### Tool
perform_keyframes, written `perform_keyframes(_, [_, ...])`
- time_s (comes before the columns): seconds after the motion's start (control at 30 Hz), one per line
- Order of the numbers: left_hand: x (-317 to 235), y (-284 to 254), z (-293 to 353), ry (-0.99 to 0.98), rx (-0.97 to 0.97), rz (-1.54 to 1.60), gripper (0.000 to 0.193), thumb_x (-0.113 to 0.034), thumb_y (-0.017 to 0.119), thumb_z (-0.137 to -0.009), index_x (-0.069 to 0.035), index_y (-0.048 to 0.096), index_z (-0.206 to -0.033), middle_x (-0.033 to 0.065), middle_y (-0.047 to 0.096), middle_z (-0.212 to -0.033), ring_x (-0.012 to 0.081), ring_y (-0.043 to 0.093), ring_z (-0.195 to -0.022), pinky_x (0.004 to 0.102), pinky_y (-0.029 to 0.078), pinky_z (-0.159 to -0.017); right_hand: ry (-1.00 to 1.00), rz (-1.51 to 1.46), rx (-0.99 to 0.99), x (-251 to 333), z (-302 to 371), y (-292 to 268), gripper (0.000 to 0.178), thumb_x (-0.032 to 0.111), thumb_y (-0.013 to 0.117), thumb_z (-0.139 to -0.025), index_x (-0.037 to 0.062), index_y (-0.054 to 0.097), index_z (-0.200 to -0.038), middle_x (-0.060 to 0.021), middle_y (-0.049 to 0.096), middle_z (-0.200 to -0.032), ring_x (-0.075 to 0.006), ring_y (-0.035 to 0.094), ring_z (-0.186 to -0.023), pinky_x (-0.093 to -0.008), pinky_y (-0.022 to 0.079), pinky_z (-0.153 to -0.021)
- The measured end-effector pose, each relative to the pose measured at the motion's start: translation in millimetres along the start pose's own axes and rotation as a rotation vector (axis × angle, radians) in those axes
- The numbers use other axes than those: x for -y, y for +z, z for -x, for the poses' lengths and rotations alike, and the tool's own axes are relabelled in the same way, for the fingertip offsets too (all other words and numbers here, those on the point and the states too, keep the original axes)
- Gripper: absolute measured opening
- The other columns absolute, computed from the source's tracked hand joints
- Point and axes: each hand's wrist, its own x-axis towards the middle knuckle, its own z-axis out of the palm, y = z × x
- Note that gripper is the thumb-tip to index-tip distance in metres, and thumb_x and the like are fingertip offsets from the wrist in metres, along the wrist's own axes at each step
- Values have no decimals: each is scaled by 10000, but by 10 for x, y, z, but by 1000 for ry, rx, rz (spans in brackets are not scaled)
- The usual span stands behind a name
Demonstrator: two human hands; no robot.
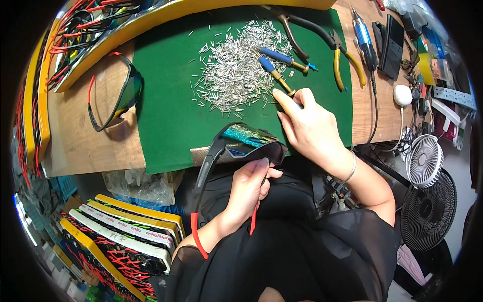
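Observation:
My left hand [250, 182] is closed on a pair of wraparound sunglasses [214, 151], with a black frame, red temple tips and a shiny tinted lens. The glasses are held above my lap at the mat's near edge. My right hand [313, 123] is at the near right edge of a pile of small silver pins [236, 70]. Its fingers curl around the brass front end of a blue-handled screwdriver [269, 67], whose handle points away over the pins. The tool's tip is mostly hidden by the fingers. A second blue-handled screwdriver [276, 55] lies just beyond it on the pile.
A green mat [166, 110] covers the wooden table. Yellow-handled pliers [338, 63] and dark-handled pliers [292, 32] lie at its far right. Another pair of sunglasses [121, 95] rests left. Beyond are a blue electric screwdriver [363, 35], a phone [392, 48], fans [425, 161] and yellow-edged trays [141, 25].

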Motion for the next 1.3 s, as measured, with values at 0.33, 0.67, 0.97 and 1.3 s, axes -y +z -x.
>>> perform_keyframes(0.33, [-15,-6,4,-20,13,11,262,-276,476,-912,-21,532,-893,53,614,-787,31,349,-425,168,273,-387,12,-4,17,27,-20,-23,345,137,601,-771,92,513,-1101,-97,458,-837,-188,561,-577,-279,472,-457])
perform_keyframes(0.67, [-20,-6,-6,-19,9,-4,273,-278,478,-912,-12,537,-891,52,617,-781,32,340,-414,174,271,-382,66,0,36,64,-49,6,369,133,606,-769,96,514,-1125,-96,461,-837,-202,564,-597,-290,475,-490])
perform_keyframes(0.97, [-15,-3,-5,-12,10,-15,272,-270,467,-917,-6,532,-899,48,614,-781,30,344,-415,174,271,-377,96,24,93,104,-94,-38,417,126,592,-770,157,513,-1178,-89,465,-837,-210,565,-612,-307,477,-510])
perform_keyframes(1.3, [3,16,-5,13,-43,-44,254,-256,465,-919,-9,523,-916,73,621,-788,30,351,-427,163,277,-383,103,-154,249,-28,344,-482,416,108,565,-791,169,506,-1199,-116,436,-822,-244,533,-586,-329,474,-528])
